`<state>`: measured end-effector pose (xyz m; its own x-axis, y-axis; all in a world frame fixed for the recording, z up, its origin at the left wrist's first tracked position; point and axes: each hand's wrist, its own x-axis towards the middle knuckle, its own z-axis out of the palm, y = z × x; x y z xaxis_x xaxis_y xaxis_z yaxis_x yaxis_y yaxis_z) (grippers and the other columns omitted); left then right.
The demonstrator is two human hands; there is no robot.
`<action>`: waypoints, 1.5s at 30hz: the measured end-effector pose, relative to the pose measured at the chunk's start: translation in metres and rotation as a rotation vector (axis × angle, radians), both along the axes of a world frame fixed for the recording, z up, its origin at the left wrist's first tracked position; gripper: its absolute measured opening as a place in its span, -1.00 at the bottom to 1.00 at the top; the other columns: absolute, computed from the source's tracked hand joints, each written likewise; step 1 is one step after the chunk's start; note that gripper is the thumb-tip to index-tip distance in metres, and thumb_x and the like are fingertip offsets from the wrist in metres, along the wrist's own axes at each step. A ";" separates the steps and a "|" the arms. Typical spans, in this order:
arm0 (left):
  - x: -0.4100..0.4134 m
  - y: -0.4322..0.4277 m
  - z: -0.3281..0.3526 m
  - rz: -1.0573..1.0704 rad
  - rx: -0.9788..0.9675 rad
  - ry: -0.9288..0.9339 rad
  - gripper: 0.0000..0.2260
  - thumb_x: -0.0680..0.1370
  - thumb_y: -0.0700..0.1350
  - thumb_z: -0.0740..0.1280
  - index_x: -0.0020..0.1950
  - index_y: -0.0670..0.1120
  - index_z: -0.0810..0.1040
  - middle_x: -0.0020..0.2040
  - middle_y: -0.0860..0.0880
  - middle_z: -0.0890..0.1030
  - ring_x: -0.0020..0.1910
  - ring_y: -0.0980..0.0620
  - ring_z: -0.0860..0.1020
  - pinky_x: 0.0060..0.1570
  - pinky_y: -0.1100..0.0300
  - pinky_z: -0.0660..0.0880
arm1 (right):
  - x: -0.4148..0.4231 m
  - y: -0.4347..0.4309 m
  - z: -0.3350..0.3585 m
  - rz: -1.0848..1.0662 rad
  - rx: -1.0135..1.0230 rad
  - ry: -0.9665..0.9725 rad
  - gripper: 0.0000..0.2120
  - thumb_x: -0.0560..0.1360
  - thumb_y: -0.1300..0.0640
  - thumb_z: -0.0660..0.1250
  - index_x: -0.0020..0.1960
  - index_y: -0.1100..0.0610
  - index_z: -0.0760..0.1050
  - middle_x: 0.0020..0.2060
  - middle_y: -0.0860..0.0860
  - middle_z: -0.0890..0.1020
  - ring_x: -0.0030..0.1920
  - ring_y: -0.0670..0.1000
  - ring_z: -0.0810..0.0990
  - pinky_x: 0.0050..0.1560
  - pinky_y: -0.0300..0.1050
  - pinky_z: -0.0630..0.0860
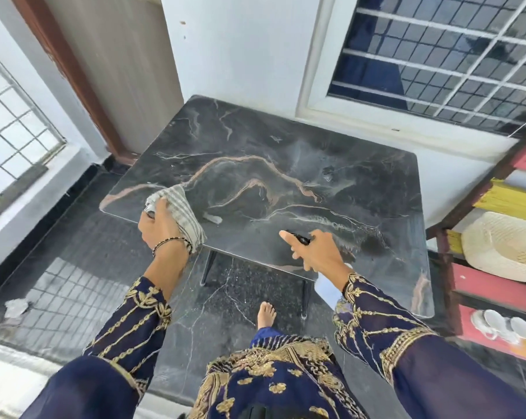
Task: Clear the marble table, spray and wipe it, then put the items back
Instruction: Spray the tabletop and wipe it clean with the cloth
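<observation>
Head view: we look down at the dark marble tabletop (pixel 285 164). Our left hand (pixel 160 228) holds a striped cloth (pixel 181 207) in a tight grip at the tabletop's near left corner. Our right hand (pixel 316 252) has its grip wrapped round a spray bottle (pixel 326 288) above the near edge, with the first finger stretched out over the black top. A straw hat (pixel 503 252) lies on the painted shelf (pixel 494 284) to the right.

No lettering is showing on the white plastic spray bottle (pixel 328 290), and nothing else around me is reading as text.
</observation>
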<state>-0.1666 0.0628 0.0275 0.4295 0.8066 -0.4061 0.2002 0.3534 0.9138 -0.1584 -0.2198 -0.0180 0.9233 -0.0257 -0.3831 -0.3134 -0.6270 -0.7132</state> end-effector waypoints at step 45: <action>0.207 -0.700 -0.072 -1.091 -0.143 0.204 -0.78 0.51 -0.05 0.38 -0.01 -0.21 0.55 -0.21 -0.16 0.57 -0.39 0.10 0.45 -0.28 0.20 0.39 | 0.137 -0.640 -0.066 -0.652 -0.252 -0.697 -0.92 0.60 0.17 0.34 -0.02 0.18 0.56 -0.23 0.15 0.68 -0.28 0.16 0.65 -0.24 0.03 0.56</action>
<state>0.0404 -0.6368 -0.0445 0.7932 -0.0207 -0.6085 0.6086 -0.0038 0.7935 -0.0210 -0.8593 -0.0840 0.7162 -0.6159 0.3283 -0.2118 -0.6400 -0.7386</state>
